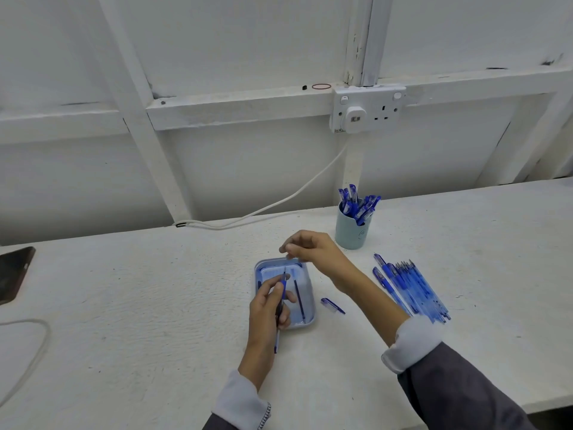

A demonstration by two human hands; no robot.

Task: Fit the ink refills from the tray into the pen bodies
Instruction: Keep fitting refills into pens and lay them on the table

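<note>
A blue pen body point(280, 308) is gripped upright-ish in the left hand point(269, 308), right over the pale blue tray point(309, 318), with a thin refill tip poking out its top. One dark ink refill point(299, 297) is left lying in the tray. No readable writing or brand can be made out anywhere. The right hand point(313, 248) is held above the tray's far edge, fingers pinched together; whether anything is pinched can't be told. A loose pen cap point(332, 305) is lying just right of the tray, a row of pens point(412, 290) further right, and a pen cup point(353, 226) behind.
</note>
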